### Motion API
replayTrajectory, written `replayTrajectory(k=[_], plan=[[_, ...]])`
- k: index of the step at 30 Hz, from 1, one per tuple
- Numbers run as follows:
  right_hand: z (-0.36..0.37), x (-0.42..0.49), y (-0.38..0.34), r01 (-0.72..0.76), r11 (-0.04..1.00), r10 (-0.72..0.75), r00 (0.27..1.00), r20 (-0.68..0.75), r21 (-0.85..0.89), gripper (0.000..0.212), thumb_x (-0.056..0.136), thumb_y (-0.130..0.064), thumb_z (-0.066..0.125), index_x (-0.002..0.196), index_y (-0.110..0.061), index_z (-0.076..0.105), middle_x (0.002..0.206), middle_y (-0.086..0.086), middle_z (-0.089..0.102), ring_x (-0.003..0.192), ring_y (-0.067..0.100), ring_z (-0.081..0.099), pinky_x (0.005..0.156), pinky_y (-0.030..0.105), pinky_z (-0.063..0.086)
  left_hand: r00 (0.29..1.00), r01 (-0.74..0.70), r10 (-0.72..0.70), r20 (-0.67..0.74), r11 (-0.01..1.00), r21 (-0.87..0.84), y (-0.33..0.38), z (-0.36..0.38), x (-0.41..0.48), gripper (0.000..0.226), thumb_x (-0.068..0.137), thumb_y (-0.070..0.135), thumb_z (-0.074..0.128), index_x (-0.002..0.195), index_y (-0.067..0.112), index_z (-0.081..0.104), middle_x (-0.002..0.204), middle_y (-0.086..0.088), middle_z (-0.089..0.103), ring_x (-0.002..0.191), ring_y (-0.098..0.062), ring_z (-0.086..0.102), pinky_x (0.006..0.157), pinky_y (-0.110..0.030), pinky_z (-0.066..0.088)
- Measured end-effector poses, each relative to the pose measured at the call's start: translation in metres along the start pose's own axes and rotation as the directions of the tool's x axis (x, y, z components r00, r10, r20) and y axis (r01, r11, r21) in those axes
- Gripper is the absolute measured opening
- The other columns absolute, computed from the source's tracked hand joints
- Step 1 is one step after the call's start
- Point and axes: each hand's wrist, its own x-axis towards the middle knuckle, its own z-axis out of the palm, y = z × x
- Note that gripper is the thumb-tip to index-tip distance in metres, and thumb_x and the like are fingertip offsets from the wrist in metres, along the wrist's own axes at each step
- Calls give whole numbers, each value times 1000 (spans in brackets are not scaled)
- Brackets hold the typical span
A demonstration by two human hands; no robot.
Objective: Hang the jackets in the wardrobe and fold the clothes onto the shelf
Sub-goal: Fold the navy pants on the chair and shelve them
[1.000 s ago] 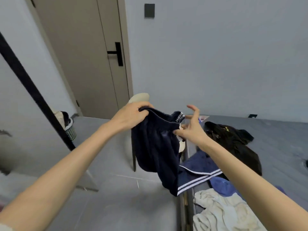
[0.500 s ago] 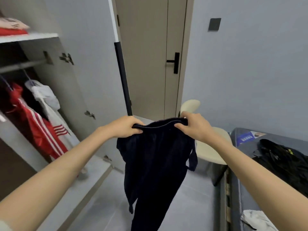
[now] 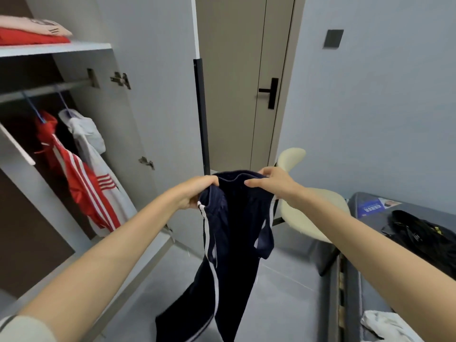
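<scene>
Since the earlier frame, your hands have drawn closer together. The waistband of the navy trousers [image 3: 232, 233] now sags in a loose fold between them, and the white side stripes have turned into view.

1. Left hand [image 3: 197, 193]: fingers are curled round the left end of the waistband and grip it.
2. Right hand [image 3: 271, 181]: fingers lie over the top of the right end, with the thumb on the near side, and pinch the cloth.
3. Navy trousers: held in the air to the right of the open wardrobe [image 3: 153, 99], in front of its open door. The legs hang toward the floor, clear of the wardrobe.

Inside the wardrobe:
- A red jacket [image 3: 74, 174] and a white jacket [image 3: 86, 137] hang side by side on the rail [image 3: 44, 91].
- The shelf [image 3: 56, 49] above the rail carries a folded red garment [image 3: 32, 39] with a pale pink one [image 3: 37, 27] on top.

To the right of the wardrobe:
- A cream chair [image 3: 308, 211] stands behind the trousers.
- Farther right, the bed [image 3: 365, 201] carries a black garment [image 3: 424, 235] and a white garment [image 3: 385, 324].
</scene>
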Motion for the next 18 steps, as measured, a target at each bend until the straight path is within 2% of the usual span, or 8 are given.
replayTrajectory(k=[2,3,5,8,10,12,15,18], plan=[[1,-3,-3,-88,975,61,989,133,202,22,78,-24,76,85,-14,58,83,2,65,77,15,64,69,26,50,999,-17,16,-29,1000,-9,4,1,2,8,83,23,52,78,17,54,65,-1,59,50,-13,54,43,-15,43],[0,-4,-3,-106,957,55,981,187,271,21,78,-18,76,88,-13,59,88,4,66,82,16,66,76,27,52,999,-18,18,-31,1000,-2,6,4,2,10,84,24,53,76,17,53,62,0,56,50,-13,52,44,-16,44],[-1,-6,-3,-74,949,0,972,235,305,29,76,-7,75,101,-9,60,100,8,67,95,21,65,89,33,50,1000,-16,16,-4,1000,-25,10,12,4,14,86,24,53,73,19,50,59,2,49,50,-11,47,46,-16,43],[-3,-13,5,89,968,-128,979,156,237,41,75,3,70,111,-12,56,106,6,65,100,20,62,92,32,48,998,0,13,69,984,-176,17,23,6,16,87,18,54,72,14,58,59,-2,65,46,-10,61,43,-18,51],[-7,-17,13,157,959,-186,977,107,234,49,75,6,69,118,-14,54,111,5,65,105,19,62,94,31,50,997,3,13,70,975,-220,22,30,6,13,86,16,55,78,10,63,67,-6,71,53,-12,68,49,-22,57],[-13,-20,22,190,948,-229,964,133,255,58,70,3,72,120,-20,51,112,3,65,106,16,62,93,31,51,998,-9,29,62,955,-298,27,36,9,12,87,12,54,79,7,63,67,-9,72,54,-13,69,46,-22,56],[-23,-26,33,252,949,-292,930,223,191,76,60,-14,82,121,-34,41,114,-10,60,102,-3,60,82,13,49,998,2,24,59,912,-410,34,46,10,9,86,5,56,85,5,64,75,-13,73,63,-18,72,46,-20,53],[-24,-27,40,374,925,-379,908,177,61,96,60,-23,86,134,-38,26,122,-15,51,114,-3,51,90,14,45,997,25,14,82,891,-453,43,57,11,9,86,3,57,89,3,66,81,-15,74,69,-22,73,48,-21,54]])
